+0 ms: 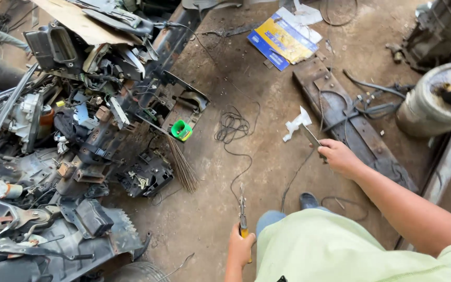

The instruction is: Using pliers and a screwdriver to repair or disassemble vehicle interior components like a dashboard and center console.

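Item: my left hand grips pliers; right hand clasps a metal strip. Risk: loose wire at 12 o'clock (coiled) may snag underfoot.

Floor layout, clock directions from the frame's centre: parts pile fills 8 to 11 o'clock; broom at its right edge, cup just above the broom. Wire coiled at centre. Booklet at 1 o'clock. Plank at 3 o'clock; drum right of it. Left hand with pliers at 6 o'clock; right hand with blade at 4 o'clock, beside the plank.
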